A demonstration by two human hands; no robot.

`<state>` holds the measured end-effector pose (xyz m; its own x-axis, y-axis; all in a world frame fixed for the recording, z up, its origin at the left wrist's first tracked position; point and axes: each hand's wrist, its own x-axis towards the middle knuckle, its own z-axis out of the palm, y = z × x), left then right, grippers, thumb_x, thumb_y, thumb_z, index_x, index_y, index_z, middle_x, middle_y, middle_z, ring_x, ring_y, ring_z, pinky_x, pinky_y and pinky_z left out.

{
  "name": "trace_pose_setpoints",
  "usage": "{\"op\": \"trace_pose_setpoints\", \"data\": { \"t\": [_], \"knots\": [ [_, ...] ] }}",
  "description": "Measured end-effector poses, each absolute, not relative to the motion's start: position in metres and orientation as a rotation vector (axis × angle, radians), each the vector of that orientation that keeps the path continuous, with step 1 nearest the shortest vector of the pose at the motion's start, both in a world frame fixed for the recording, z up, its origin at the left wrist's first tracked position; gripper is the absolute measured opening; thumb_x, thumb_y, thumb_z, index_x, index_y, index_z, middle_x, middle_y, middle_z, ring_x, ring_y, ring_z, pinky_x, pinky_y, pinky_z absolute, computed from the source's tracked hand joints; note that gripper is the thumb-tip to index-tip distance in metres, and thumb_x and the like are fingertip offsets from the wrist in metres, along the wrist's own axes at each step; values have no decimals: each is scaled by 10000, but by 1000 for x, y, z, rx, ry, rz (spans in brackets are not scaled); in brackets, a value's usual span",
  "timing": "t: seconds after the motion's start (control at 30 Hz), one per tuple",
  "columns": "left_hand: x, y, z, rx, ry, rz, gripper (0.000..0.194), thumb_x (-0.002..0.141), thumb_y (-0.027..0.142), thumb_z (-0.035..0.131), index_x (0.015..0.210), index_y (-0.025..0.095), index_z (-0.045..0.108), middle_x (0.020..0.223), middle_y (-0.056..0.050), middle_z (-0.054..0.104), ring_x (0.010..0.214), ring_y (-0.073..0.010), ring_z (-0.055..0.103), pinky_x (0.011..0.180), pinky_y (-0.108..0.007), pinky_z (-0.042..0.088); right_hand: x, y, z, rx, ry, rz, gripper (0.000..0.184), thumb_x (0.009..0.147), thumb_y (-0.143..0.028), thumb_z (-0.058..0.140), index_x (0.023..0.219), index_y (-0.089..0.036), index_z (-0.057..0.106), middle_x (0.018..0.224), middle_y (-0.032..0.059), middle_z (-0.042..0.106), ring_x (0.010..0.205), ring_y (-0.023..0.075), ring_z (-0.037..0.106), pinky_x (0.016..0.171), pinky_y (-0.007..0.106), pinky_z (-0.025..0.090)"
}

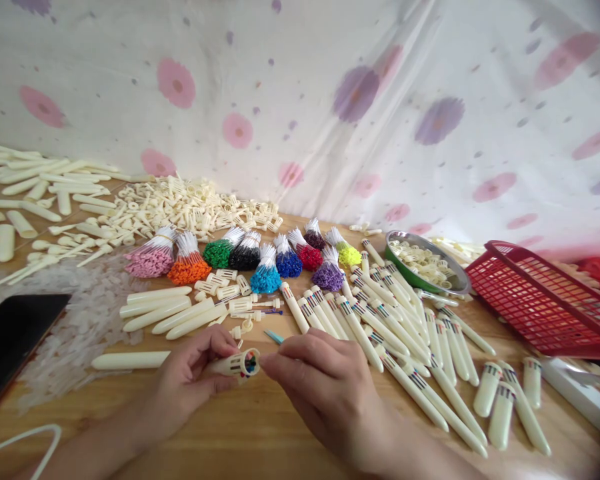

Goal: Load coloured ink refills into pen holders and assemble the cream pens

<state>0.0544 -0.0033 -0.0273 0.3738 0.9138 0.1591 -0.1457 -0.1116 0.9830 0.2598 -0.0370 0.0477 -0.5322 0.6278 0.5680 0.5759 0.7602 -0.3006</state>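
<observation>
My left hand (200, 367) is closed around a cream multicolour pen barrel (233, 364), slotted near its open end, which faces right. Small coloured pieces show inside that opening. Right at the opening, my right hand (325, 377) has its thumb and fingers pinched together; whatever they hold is hidden. A light-blue pointed stick (274, 337) shows just past the right fingers, and I cannot tell whether it is held. Beyond the hands stand bundles of white refills with coloured ends, among them a light-blue bundle (266, 270) and an orange bundle (189, 260).
Several assembled pens (375, 313) lie to the right. Behind them are a green-sided metal bowl (403, 267) of cream parts and a red basket (545, 300). Loose cream parts (190, 207) are heaped at the back left. A phone (20, 340) lies at the left.
</observation>
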Motion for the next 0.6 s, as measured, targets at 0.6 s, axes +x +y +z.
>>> {"op": "trace_pose_setpoints", "data": {
  "t": [0.6],
  "knots": [
    [40,2,-28,1519,878,1201,156,680,144,676,736,206,545,756,-1,560,719,-150,575,648,-245,495,247,-13,-2,-1571,-2160,793,159,880,-121,441,938,-138,588,936,87,597,849,175,563,794,302,461]
  ]
}}
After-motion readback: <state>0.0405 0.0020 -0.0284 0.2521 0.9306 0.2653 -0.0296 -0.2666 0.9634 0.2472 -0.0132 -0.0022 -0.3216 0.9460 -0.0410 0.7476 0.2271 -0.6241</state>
